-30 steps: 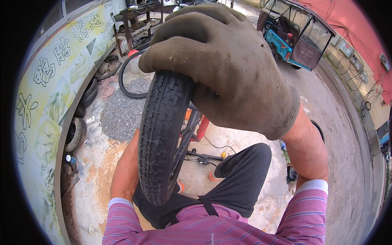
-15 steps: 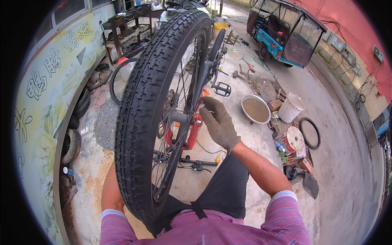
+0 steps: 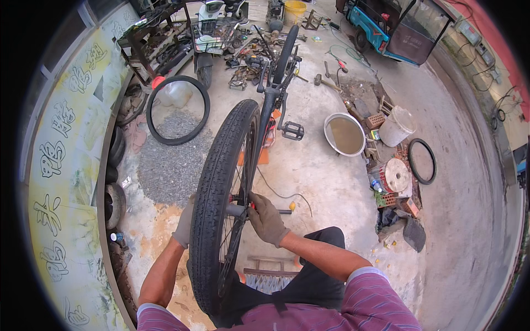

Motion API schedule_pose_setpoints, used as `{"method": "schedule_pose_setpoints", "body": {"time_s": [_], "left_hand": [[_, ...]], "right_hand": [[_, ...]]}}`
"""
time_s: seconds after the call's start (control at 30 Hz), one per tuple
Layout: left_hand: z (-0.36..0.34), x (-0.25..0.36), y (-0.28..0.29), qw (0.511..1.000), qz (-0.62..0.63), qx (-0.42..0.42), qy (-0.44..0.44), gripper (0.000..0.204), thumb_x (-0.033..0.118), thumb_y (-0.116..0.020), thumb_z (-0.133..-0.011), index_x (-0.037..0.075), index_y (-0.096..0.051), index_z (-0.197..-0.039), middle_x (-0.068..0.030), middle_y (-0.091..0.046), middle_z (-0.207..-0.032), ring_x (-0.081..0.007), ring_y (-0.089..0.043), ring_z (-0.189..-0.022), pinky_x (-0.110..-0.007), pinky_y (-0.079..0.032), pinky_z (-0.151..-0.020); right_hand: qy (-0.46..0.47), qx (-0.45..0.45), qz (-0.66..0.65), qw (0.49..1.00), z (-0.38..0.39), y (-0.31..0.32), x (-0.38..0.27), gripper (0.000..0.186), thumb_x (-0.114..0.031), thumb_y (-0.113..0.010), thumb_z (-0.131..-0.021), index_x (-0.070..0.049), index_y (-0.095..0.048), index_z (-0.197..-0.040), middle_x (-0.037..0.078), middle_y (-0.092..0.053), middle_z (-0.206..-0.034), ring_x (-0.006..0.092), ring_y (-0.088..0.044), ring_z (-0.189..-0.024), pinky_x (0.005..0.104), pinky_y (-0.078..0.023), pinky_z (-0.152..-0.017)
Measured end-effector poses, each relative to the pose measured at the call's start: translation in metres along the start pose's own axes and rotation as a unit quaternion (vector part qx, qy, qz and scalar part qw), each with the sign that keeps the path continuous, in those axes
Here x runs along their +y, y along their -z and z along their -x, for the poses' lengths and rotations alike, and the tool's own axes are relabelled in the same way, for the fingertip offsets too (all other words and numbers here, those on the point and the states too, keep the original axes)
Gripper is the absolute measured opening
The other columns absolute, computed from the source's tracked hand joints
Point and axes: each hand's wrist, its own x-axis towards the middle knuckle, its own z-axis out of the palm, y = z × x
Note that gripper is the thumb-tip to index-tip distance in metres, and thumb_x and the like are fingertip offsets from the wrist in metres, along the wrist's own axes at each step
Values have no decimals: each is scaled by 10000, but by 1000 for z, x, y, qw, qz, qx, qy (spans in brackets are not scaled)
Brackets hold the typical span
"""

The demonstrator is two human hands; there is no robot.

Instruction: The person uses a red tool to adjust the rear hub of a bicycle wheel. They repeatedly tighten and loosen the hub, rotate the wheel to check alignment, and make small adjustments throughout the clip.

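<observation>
A bicycle wheel with a knobby black tyre [image 3: 213, 198] stands upright right in front of me, spokes and hub [image 3: 236, 210] facing to its right. Behind it stretches the upturned dark bicycle frame [image 3: 269, 102], with a pedal [image 3: 292, 131] on its right side and the other wheel [image 3: 286, 52] farther off. My right hand [image 3: 267, 222], in a grey-brown glove, has its fingers bent round the axle end on the wheel's right side. At the tyre's left side is my gloved left hand [image 3: 186, 222]; the tyre hides its fingers.
A loose tyre [image 3: 206, 110] lies by grey gravel [image 3: 165, 160] on the left. To the right are a basin of murky water [image 3: 361, 149], a white bucket [image 3: 396, 127], bricks and a smaller tyre [image 3: 434, 165]. A scooter [image 3: 208, 41] and blue three-wheeler [image 3: 369, 30] stand farther back.
My right hand has come down from beside the fork, fingers apart, to the wheel's axle end. My left hand has come into view beside the tyre. The wheel now appears smaller and lower.
</observation>
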Motion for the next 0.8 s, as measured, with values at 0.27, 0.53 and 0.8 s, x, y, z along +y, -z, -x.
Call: {"method": "schedule_pose_setpoints", "body": {"time_s": [0.27,0.53,0.8], "left_hand": [[38,114,-42,911,-352,206,60,496,353,-613,-1039,-52,-615,-1325,-130,-709,-1171,-199,-688,-1054,-330,-562,-910],[11,243,-185,895,-395,208,18,820,466,-678,-970,-45,-377,-1536,-237,-561,-1404,-291,-641,-1192,-379,-551,-970],[-28,240,-234,763,-564,296,108,703,267,-766,-830,-28,-519,-1418,-212,-724,-967,-312,-730,-834,-399,-560,-765]], "right_hand": [[-394,-177,-128,893,77,156,30,483,-388,-567,-1008,-20,-649,-1311,214,-696,-1207,378,-641,-1176,418,-485,-1025],[-685,274,-210,641,383,365,150,371,-268,-546,-971,12,-600,-1208,103,-661,-886,191,-598,-653,338,-460,-531],[-774,288,-260,501,573,383,62,432,-347,-565,-1049,-48,-559,-1361,150,-673,-1121,271,-660,-835,406,-589,-682]]}}
